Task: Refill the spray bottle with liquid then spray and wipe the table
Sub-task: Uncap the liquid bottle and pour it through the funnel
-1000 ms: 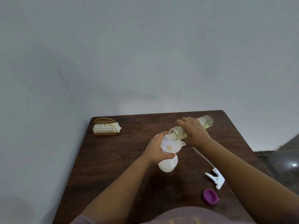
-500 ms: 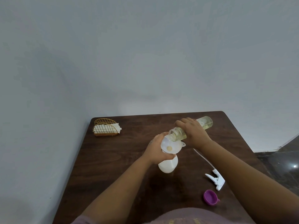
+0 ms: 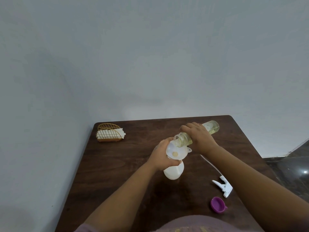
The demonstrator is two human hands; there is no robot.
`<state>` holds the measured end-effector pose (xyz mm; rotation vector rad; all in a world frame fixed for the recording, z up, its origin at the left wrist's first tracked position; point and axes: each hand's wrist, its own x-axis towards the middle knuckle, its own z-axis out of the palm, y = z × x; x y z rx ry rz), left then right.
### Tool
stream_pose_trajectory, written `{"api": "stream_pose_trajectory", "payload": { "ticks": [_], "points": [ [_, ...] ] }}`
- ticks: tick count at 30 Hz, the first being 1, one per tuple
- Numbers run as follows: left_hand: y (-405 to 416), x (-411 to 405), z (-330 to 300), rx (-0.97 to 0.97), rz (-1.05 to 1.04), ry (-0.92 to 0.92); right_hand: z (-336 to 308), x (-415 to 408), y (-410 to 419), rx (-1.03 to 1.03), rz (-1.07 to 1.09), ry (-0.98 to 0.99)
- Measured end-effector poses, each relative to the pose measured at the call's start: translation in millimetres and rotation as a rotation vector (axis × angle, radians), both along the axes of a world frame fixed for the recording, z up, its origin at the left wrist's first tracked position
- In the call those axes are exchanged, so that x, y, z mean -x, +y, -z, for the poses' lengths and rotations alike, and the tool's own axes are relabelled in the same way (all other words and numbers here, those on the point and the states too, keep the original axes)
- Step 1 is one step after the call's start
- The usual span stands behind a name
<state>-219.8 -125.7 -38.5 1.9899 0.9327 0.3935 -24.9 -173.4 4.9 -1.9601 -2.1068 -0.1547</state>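
Mid-table, toward its far edge, my left hand [image 3: 161, 156] grips the white spray bottle [image 3: 173, 171] and funnel [image 3: 177, 152]; right hand [image 3: 199, 138] clamps the clear yellow-liquid bottle [image 3: 195, 133], its long axis tilted, mouth over the funnel.

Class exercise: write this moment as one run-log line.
step: refilling | left hand: grips spray bottle with funnel | right hand: tilts clear bottle over funnel | trigger head: on table
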Motion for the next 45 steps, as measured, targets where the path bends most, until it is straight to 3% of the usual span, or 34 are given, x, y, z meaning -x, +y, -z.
{"api": "stream_pose_trajectory", "payload": {
  "ticks": [45],
  "points": [
    [0.7, 0.2, 1.6, -0.022, 0.004, -0.004, 1.1, -1.3, 1.0, 0.001, 0.005, 0.0]
  ]
}}
